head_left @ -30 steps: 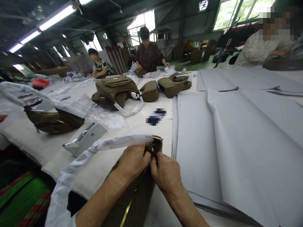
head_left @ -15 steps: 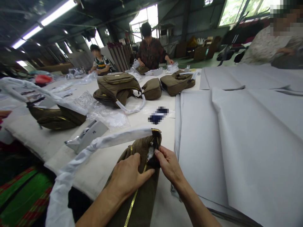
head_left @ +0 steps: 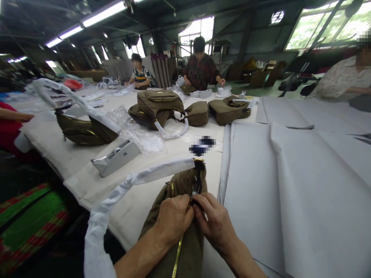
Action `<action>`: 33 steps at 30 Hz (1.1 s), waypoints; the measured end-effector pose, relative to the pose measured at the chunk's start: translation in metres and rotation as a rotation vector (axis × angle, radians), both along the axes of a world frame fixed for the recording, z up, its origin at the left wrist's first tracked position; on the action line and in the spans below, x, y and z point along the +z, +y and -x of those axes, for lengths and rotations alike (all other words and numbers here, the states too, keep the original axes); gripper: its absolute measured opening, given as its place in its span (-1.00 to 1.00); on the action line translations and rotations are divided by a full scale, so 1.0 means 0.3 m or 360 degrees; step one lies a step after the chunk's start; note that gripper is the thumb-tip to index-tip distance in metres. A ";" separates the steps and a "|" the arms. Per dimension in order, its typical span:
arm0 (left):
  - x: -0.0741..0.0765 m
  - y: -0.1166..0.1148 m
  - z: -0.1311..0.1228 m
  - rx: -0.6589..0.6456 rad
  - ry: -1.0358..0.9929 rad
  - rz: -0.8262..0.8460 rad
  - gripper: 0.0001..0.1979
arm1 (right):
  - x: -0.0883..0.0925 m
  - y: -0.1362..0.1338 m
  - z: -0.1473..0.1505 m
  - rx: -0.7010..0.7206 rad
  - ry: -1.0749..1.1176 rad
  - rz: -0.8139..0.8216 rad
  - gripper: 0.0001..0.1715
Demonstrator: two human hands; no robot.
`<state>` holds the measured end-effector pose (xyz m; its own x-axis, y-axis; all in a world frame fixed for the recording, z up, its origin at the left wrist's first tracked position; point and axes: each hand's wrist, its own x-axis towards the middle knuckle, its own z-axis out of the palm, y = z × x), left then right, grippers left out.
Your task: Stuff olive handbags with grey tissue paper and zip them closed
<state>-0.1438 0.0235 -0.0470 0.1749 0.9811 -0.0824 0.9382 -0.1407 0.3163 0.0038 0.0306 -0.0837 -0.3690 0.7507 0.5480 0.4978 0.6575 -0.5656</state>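
Note:
In front of me an olive-brown fabric bag (head_left: 158, 210) stands at the table edge, its gold zipper (head_left: 177, 256) running along the top. The far end of the zipper gapes, with dark lining and something clear and shiny inside. A strap wrapped in white paper (head_left: 130, 183) arches off the bag to the left. My left hand (head_left: 175, 216) is closed on the left zipper edge. Close against it, my right hand (head_left: 213, 218) pinches the zipper opening from the right; the fingertips of both hands nearly meet, and what lies between them is mostly hidden.
More olive bags (head_left: 156, 104) lie across the table, one with a wrapped strap (head_left: 87, 129) at left. A tape dispenser (head_left: 116, 158), clear plastic bags (head_left: 145, 135) and large grey sheets (head_left: 252, 185) surround my bag. Co-workers (head_left: 199, 65) sit or stand beyond; a red-sleeved person is at left.
My left hand has gone from lying spread on the bag to gripping the zipper edge. The right hand has drawn in beside it. The view has shifted a little to the left.

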 end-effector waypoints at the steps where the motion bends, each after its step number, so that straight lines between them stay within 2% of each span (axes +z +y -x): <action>1: 0.000 -0.004 -0.005 -0.0005 0.0013 -0.0003 -0.81 | 0.015 -0.003 -0.002 -0.0053 -0.0162 -0.0006 -0.75; 5: 0.003 -0.003 -0.025 -0.0034 0.0106 -0.0005 -0.78 | 0.107 0.035 0.004 -0.0114 -0.0859 0.0285 -0.84; 7: 0.004 0.002 -0.030 -0.0046 0.0136 -0.0014 -0.79 | 0.147 0.076 0.005 -0.0055 -0.1041 0.0405 -0.86; 10: 0.010 0.007 -0.031 -0.0076 0.0142 -0.0043 -0.80 | 0.168 0.122 -0.007 0.0086 -0.0974 0.0512 -0.85; 12: 0.016 0.004 -0.032 -0.0102 0.0135 -0.0068 -0.79 | 0.152 0.123 -0.021 0.0206 -0.0741 0.0599 -0.79; 14: 0.022 -0.004 -0.033 -0.0105 0.0125 -0.0096 -0.80 | 0.118 0.099 -0.035 0.0231 -0.0470 0.0598 -0.70; 16: 0.027 -0.016 -0.035 -0.0085 0.0113 -0.0125 -0.82 | 0.080 0.063 -0.045 0.0107 -0.0342 0.0421 -0.67; 18: 0.028 -0.029 -0.033 -0.0047 0.0082 -0.0154 -0.82 | 0.049 0.031 -0.049 -0.0021 -0.0354 0.0121 -0.70; 21: 0.029 -0.040 -0.026 0.0024 -0.0006 -0.0168 -0.84 | 0.022 0.010 -0.049 -0.0006 -0.0281 -0.0183 -0.73; 24: 0.031 -0.037 -0.018 0.0105 -0.0091 -0.0128 -0.87 | 0.004 0.005 -0.039 0.0049 -0.0079 -0.0256 -0.73; 28: 0.035 -0.025 -0.019 0.0156 -0.0180 -0.0015 -0.84 | -0.016 0.001 -0.022 0.0012 0.0081 -0.0411 -0.70; 30: 0.034 -0.027 -0.029 0.0116 -0.0208 0.0008 -0.82 | -0.011 0.015 -0.019 -0.0061 0.0106 -0.0465 -0.68; 33: 0.026 -0.043 -0.053 0.0045 -0.0208 0.0039 -0.82 | 0.026 0.066 -0.024 -0.0275 0.0188 -0.0548 -0.67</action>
<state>-0.1279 0.0105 -0.0391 0.1583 0.9837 -0.0848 0.8922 -0.1057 0.4392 0.0111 0.0506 -0.0758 -0.1726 0.5612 0.8095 0.5623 0.7309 -0.3868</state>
